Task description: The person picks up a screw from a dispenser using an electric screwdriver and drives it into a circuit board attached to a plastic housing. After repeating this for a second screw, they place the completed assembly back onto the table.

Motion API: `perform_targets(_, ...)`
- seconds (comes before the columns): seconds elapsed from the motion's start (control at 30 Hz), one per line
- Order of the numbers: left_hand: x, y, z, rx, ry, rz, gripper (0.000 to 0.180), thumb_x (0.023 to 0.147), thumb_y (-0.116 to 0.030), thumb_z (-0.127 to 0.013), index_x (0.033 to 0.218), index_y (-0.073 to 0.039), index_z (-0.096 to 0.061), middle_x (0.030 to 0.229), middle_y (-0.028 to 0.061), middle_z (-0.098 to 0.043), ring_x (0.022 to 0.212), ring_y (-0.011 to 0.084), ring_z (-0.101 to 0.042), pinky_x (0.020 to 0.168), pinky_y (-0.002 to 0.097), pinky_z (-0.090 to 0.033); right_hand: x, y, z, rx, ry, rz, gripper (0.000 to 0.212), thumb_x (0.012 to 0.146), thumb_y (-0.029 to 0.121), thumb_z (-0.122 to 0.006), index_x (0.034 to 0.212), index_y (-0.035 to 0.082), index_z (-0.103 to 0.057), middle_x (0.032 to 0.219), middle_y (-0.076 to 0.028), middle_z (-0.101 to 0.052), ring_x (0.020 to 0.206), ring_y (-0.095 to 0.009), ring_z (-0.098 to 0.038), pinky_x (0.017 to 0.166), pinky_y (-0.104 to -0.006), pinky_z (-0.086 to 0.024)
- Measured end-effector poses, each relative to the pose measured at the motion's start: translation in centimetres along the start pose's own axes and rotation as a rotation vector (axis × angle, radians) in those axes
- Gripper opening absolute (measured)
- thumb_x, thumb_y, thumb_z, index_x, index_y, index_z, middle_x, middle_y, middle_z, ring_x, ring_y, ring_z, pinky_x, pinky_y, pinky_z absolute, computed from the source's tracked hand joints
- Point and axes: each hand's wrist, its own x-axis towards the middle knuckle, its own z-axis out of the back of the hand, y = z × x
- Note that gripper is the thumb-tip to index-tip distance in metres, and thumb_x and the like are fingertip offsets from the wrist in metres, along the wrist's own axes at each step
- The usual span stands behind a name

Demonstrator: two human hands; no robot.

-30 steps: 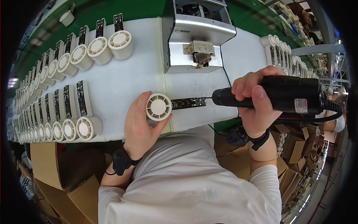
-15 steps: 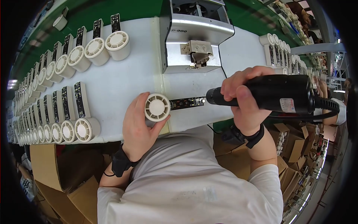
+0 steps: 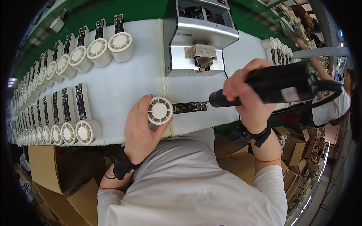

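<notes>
My left hand (image 3: 141,126) is closed round the white round head of a small fan unit (image 3: 160,110), whose vented face shows a spoked ring. From that head a narrow handle with a dark circuit board (image 3: 190,107) reaches to the right. In my right hand (image 3: 252,98) is a black electric screwdriver (image 3: 279,84), held level with its nose pointing left. The tool's tip is at the right end of the circuit board; whether it touches a screw is too small to tell. A thick black cable (image 3: 320,106) trails from the tool's rear.
A silver screw feeder machine (image 3: 201,41) stands beyond my hands. Two rows of similar fan units (image 3: 86,132) line the left of the white table (image 3: 124,81), and more (image 3: 269,43) stand at the far right. Open cardboard boxes (image 3: 45,165) are below. Another person (image 3: 328,105) is at right.
The screwdriver's rear has swung upward in the picture, away from me, with its nose near the board's end. My left hand and the fan unit have barely shifted. The person at right has moved.
</notes>
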Motion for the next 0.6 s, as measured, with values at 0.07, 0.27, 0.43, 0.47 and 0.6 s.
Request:
perform_targets(0.07,0.0,0.0,0.1,0.009,-0.003,0.001,0.072,0.073,-0.011,-0.082,0.132,0.003,-0.043,0.118,0.0204,-0.059,0.103,0.0384,-0.06,0.087,0.0412,-0.049,1.3,1.4,-0.6,0.13,-0.124,0.125,0.033,0.087,0.008,-0.062,0.115,0.004,-0.045,0.071,-0.005,-0.05,0.059,-0.017,-0.049,0.064,-0.0363,-0.046)
perform_targets(0.27,-0.1,0.0,0.1,0.011,0.008,-0.001,0.074,0.074,-0.015,-0.082,0.133,0.003,-0.042,0.119,0.0205,-0.058,0.103,0.0388,-0.059,0.086,0.0419,-0.049,5.2,1.5,-2.3,0.072,-0.186,0.359,0.029,0.087,0.004,-0.06,0.113,0.002,-0.047,0.071,-0.007,-0.053,0.059,-0.018,-0.051,0.063,-0.0373,-0.047)
perform_targets(0.43,-0.1,-0.1,0.1,0.012,0.009,-0.016,0.074,0.074,-0.016,-0.082,0.133,0.004,-0.042,0.12,0.0206,-0.058,0.103,0.0389,-0.059,0.086,0.0421,-0.049,6.2,0.6,-2.3,0.07,-0.162,0.305,0.026,0.085,-0.001,-0.058,0.11,0.001,-0.049,0.074,-0.009,-0.055,0.06,-0.019,-0.053,0.061,-0.0379,-0.048)
perform_targets(0.47,-0.1,-0.1,0.1,0.01,0.009,-0.02,0.074,0.074,-0.016,-0.082,0.133,0.004,-0.042,0.12,0.0206,-0.058,0.103,0.0389,-0.059,0.086,0.0421,-0.049,6.2,0.7,-2.2,0.109,-0.152,0.27,0.026,0.085,-0.002,-0.058,0.109,0.001,-0.049,0.074,-0.009,-0.056,0.06,-0.019,-0.054,0.06,-0.0379,-0.048)
perform_targets(0.6,-0.1,0.1,0.1,0.011,0.004,0.006,0.074,0.074,-0.016,-0.082,0.132,0.004,-0.042,0.12,0.0206,-0.058,0.103,0.0389,-0.059,0.086,0.0421,-0.049,5.5,1.7,-2.9,-0.053,-0.14,0.111,0.027,0.085,-0.003,-0.058,0.11,0.002,-0.049,0.075,-0.008,-0.056,0.061,-0.019,-0.054,0.061,-0.0371,-0.049)
